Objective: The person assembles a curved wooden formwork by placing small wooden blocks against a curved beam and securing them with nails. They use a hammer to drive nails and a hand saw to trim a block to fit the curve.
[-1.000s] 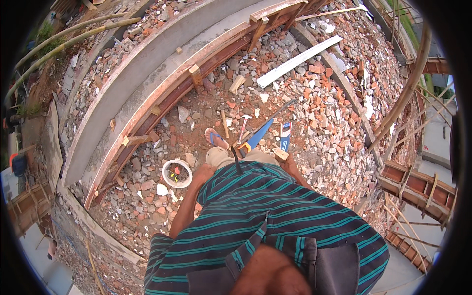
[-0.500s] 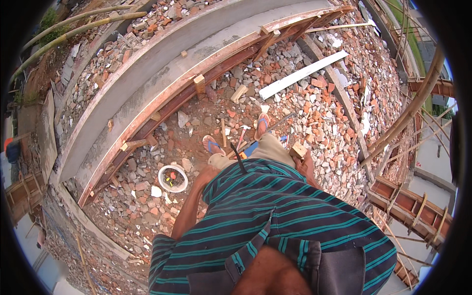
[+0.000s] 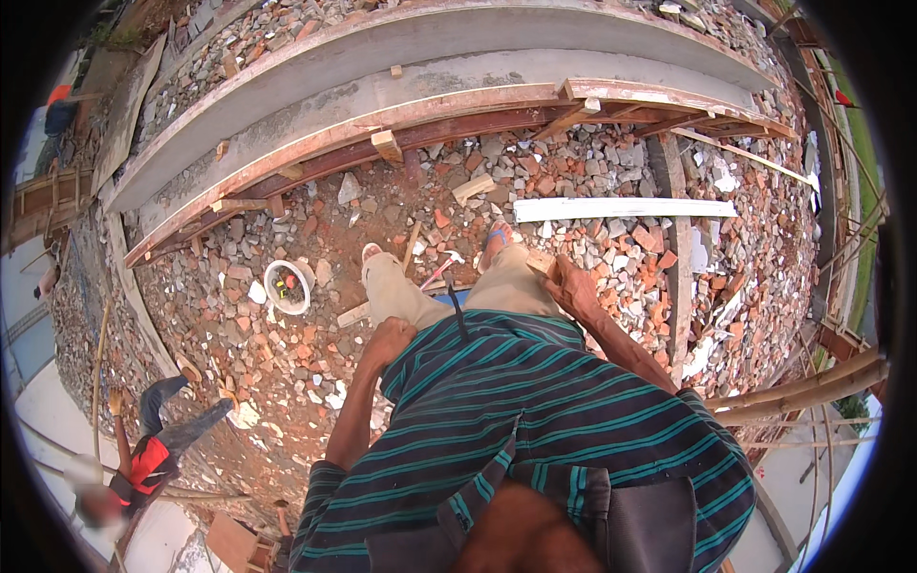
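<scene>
My right hand [image 3: 573,288] grips a short wooden block [image 3: 543,264] in front of my right thigh. Curled into a fist, my left hand [image 3: 392,340] rests by the hem of my striped shirt [image 3: 478,382] at the left hip; whatever lies inside its fingers is hidden. On the ground between my legs lies a hammer [image 3: 441,271] with a red handle, beside a thin wooden stick [image 3: 412,247]. Part of a blue object [image 3: 451,299] shows under the shirt's edge. A white bucket [image 3: 308,286] with small items in it stands to the left.
Long wooden formwork [image 3: 344,143] runs along a concrete beam [image 3: 458,40] ahead. Broken brick covers the ground. A white board [image 3: 626,209] and a wood offcut [image 3: 474,188] lie ahead right. Another person [image 3: 158,458] is at the lower left; bamboo poles [image 3: 802,387] stand at right.
My view has turned left, bringing the other person into sight. My right hand has come forward with the wooden block. The left hand stays in a fist at the hip.
</scene>
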The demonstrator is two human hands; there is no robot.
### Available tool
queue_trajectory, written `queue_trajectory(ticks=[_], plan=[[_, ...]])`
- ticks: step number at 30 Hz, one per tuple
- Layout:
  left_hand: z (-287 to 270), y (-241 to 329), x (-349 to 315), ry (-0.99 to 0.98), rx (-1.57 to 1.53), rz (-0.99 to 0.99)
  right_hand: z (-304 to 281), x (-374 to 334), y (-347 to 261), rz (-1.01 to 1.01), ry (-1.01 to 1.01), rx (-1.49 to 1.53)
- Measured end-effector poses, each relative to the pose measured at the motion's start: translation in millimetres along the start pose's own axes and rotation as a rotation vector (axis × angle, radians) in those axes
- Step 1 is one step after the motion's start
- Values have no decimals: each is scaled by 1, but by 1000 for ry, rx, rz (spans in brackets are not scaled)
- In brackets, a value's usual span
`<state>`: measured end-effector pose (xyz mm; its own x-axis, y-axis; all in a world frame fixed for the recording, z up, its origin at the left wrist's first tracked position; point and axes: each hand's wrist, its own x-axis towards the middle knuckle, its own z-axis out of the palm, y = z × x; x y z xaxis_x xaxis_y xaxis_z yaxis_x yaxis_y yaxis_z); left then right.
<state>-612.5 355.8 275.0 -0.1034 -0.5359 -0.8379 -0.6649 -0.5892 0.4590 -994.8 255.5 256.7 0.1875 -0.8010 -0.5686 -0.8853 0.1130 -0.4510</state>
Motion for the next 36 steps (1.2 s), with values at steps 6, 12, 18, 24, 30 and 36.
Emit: queue_trajectory(ticks=[6,12,18,24,30,36], plan=[[31,54,-4,15,-95,-23,-41,105,12,-149,123,-1],[51,59,45,-178,-13,25,-31,200,-15,-119,267,235],[64,-1,107,-329,322,209,20,247,-37,-177,462,373],[3,27,198,48,75,280,103,335,-38,-158,478,547],[-48,65,387,849,-162,675,190,457,-21,-394,683,332],[-79,68,495,1134,238,953,235,489,-26,-464,729,319]])
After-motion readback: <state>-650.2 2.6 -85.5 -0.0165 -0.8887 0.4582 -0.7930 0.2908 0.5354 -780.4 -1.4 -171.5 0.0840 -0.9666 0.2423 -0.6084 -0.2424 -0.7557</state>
